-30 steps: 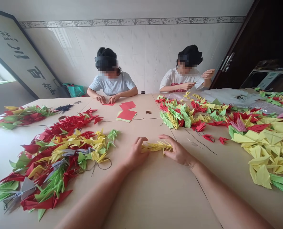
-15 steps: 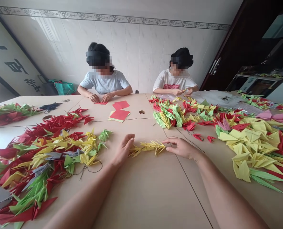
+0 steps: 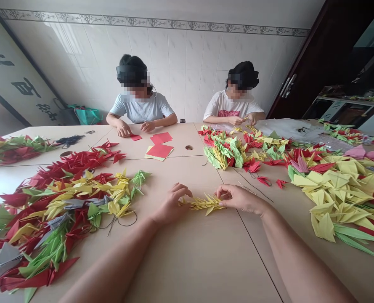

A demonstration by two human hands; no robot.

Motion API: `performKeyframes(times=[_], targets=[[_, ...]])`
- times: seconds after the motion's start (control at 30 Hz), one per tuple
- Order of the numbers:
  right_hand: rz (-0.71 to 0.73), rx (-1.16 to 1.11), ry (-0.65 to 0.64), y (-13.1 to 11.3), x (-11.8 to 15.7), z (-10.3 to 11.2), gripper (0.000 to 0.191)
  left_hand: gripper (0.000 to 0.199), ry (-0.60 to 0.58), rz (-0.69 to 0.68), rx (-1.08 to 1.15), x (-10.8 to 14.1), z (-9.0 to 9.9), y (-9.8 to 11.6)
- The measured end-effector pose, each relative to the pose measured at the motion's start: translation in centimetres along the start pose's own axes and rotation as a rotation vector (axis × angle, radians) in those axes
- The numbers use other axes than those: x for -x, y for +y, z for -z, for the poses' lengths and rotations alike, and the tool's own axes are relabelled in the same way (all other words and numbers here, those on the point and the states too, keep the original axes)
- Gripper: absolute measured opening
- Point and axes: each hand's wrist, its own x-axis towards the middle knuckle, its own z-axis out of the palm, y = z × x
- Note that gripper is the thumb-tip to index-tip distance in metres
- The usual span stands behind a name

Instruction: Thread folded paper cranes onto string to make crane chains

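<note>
Between my hands on the table lies a short strand of yellow folded-paper cranes (image 3: 206,203), their thin points bunched close together. My left hand (image 3: 173,204) curls over the strand's left end and covers part of it. At the other end, my right hand (image 3: 239,198) pinches the tip between thumb and fingers. A dark thread (image 3: 253,185) and a thin needle-like piece lie just beyond my right hand.
Piles of coloured paper cranes lie to the left (image 3: 76,193) and right (image 3: 341,185). Red paper squares (image 3: 159,150) lie farther back near a round table hole (image 3: 189,147). Two people sit opposite; one handles red paper (image 3: 135,137), the other small yellow pieces.
My left hand has shifted right and curled over the strand's end. My right fingers have closed on its other end. Across the table, one person's hand has lifted off the red paper.
</note>
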Motion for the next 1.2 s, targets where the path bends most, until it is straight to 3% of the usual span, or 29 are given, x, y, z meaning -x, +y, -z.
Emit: performKeyframes(times=[0.2, 0.4, 0.67, 1.2], targets=[[-0.024, -0.037, -0.045, -0.8, 0.4, 0.1, 0.039, 0.019, -0.03, -0.115, -0.096, 0.3, -0.1, 0.3], [-0.054, -0.064, -0.074, -0.5, 0.5, 0.2, 0.054, 0.018, -0.067, -0.106, -0.118, 0.3, 0.0, 0.5], [-0.061, 0.041, -0.039, -1.4, 0.4, -0.2, 0.026, 0.021, -0.104, -0.051, -0.097, 0.4, 0.2, 0.8], [-0.029, 0.039, -0.037, -1.7, -0.1, -1.2, 0.027, 0.025, -0.086, -0.032, -0.093, 0.5, -0.3, 0.5]])
